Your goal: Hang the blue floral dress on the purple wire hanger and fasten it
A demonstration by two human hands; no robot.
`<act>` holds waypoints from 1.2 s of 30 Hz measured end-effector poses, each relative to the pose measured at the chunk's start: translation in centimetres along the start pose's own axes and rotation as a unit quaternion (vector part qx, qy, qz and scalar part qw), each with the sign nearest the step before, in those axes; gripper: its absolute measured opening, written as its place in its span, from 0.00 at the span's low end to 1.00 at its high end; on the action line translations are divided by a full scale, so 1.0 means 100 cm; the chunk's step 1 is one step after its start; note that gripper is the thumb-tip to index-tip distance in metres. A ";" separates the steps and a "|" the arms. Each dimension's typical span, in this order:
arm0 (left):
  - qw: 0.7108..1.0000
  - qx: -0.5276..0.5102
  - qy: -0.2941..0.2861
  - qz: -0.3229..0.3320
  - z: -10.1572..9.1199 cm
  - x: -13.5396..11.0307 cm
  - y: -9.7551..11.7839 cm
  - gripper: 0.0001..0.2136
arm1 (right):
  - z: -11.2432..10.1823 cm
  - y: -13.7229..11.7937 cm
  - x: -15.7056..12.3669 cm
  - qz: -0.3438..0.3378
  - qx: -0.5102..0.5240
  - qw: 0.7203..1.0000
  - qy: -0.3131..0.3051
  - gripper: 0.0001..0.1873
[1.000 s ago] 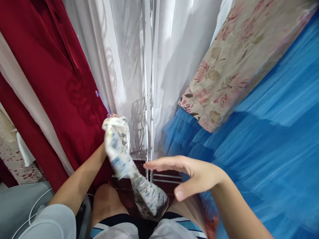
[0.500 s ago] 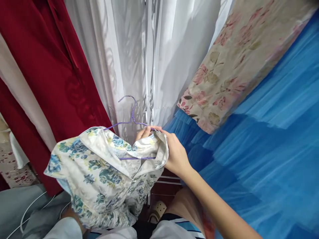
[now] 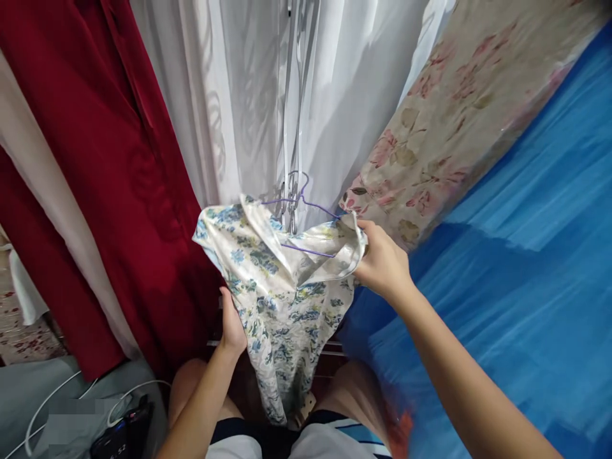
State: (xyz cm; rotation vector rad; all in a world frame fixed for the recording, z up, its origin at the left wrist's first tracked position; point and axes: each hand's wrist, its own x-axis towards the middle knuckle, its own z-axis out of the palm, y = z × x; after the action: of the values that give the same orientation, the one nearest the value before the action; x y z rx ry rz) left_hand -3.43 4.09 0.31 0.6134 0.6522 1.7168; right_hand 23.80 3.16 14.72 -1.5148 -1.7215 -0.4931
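Observation:
A white shirt with blue and green flowers [image 3: 277,287] hangs on a thin purple wire hanger [image 3: 306,213], held up in front of a white curtain [image 3: 268,95]. My right hand [image 3: 382,264] is closed on the shirt's right shoulder and the hanger end. Lower down, my left hand [image 3: 232,325] grips the shirt's left edge, fingers partly hidden behind the cloth. The shirt's tail drops between my knees.
A dark red garment [image 3: 109,159] hangs at left, a beige floral fabric [image 3: 454,108] and a bright blue tulle skirt [image 3: 516,268] at right. A grey surface with white cables and a dark device [image 3: 122,433] lies at the lower left.
The shirt was bunched in my left hand; it has been spread onto the hanger and lifted up and right. My right hand took the shoulder, my left moved to the lower edge.

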 end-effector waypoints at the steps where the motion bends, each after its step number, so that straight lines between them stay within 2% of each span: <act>1: 1.000 0.008 0.014 -0.003 -0.006 -0.006 -0.005 0.30 | 0.001 -0.002 0.002 -0.015 -0.012 1.000 0.000 0.30; 3: 0.998 0.048 0.024 -0.019 -0.018 -0.018 -0.014 0.28 | 0.003 0.000 0.002 -0.044 -0.024 0.999 0.003 0.31; 7: 0.990 0.115 -0.024 -0.073 -0.036 -0.040 -0.032 0.29 | 0.005 0.017 -0.005 -0.126 0.010 0.992 -0.007 0.34; 10: 0.988 0.130 -0.003 -0.084 -0.045 -0.050 -0.043 0.29 | 0.007 0.020 -0.025 -0.157 0.065 0.985 -0.011 0.37; 12: 0.986 0.143 0.025 -0.086 -0.050 -0.055 -0.049 0.29 | 0.015 0.009 -0.053 -0.110 0.130 0.985 0.018 0.37; 14: 0.984 0.155 0.043 -0.080 -0.055 -0.060 -0.051 0.27 | 0.030 -0.009 -0.091 0.008 0.225 0.972 0.072 0.31; 15: 0.983 0.160 0.045 -0.078 -0.057 -0.062 -0.050 0.27 | 0.041 -0.019 -0.111 0.078 0.278 0.953 0.090 0.26; 16: 0.982 0.165 0.044 -0.080 -0.057 -0.065 -0.049 0.26 | 0.052 -0.030 -0.130 0.149 0.333 0.928 0.078 0.19; 18: 0.980 0.173 0.038 -0.091 -0.057 -0.072 -0.045 0.26 | 0.072 -0.050 -0.161 0.233 0.425 0.874 -0.023 0.14; 20: 0.979 0.173 0.038 -0.106 -0.054 -0.077 -0.039 0.26 | 0.087 -0.067 -0.177 0.249 0.468 0.837 -0.136 0.13; 22: 0.980 0.159 0.040 -0.117 -0.050 -0.081 -0.034 0.26 | 0.096 -0.079 -0.179 0.235 0.473 0.827 -0.193 0.13; 24: 0.982 0.141 0.041 -0.118 -0.047 -0.083 -0.030 0.26 | 0.098 -0.086 -0.173 0.224 0.471 0.830 -0.199 0.15; 28: 0.980 0.155 0.052 -0.110 -0.048 -0.085 -0.032 0.25 | 0.098 -0.087 -0.172 0.244 0.500 0.816 -0.154 0.17; 30: 0.975 0.200 0.051 -0.080 -0.051 -0.086 -0.037 0.25 | 0.097 -0.085 -0.179 0.265 0.512 0.807 -0.127 0.17; 32: 0.964 0.262 0.043 -0.012 -0.054 -0.086 -0.041 0.25 | 0.095 -0.081 -0.187 0.275 0.514 0.804 -0.121 0.16; 34: 0.936 0.328 0.058 0.114 -0.054 -0.088 -0.043 0.27 | 0.091 -0.079 -0.193 0.277 0.506 0.807 -0.126 0.16; 36: 0.886 0.372 0.075 0.267 -0.050 -0.090 -0.041 0.30 | 0.088 -0.078 -0.195 0.277 0.492 0.816 -0.124 0.16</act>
State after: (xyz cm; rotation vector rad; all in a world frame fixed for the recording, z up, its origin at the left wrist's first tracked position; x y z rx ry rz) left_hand -2.17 -4.38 -6.69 1.2964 1.3783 2.0102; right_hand 13.59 -4.93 -3.99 -1.1859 -1.2406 0.8328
